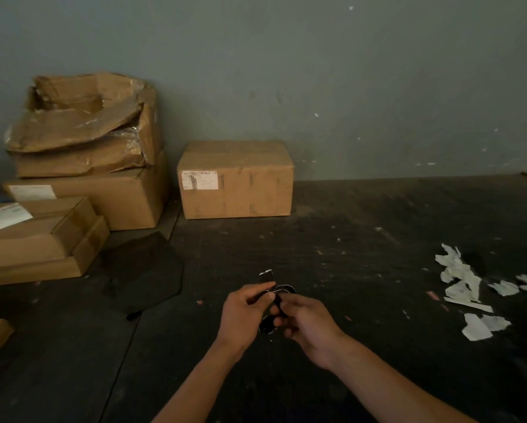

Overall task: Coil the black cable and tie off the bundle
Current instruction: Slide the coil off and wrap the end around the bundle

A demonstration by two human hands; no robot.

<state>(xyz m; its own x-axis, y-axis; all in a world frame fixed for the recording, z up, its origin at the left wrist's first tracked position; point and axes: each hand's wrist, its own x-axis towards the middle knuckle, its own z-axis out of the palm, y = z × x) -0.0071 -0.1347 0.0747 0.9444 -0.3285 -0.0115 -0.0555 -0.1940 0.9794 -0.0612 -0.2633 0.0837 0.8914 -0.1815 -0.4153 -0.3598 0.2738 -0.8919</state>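
A small bundle of coiled black cable [282,290] is held between both hands just above the dark table [363,233]. My left hand [243,312] pinches it from the left, thumb on top. My right hand [308,323] grips it from the right and below. A short black strip with a pale tip [266,276] sticks up from the bundle behind my left fingers. Loops of the cable show above and below my fingers; the middle of the bundle is hidden by them.
Cardboard boxes [82,166] are stacked at the back left, and a single sealed box [236,180] stands against the wall. A black flat thing [146,270] lies left of my hands. Torn white paper scraps [469,288] are scattered at the right.
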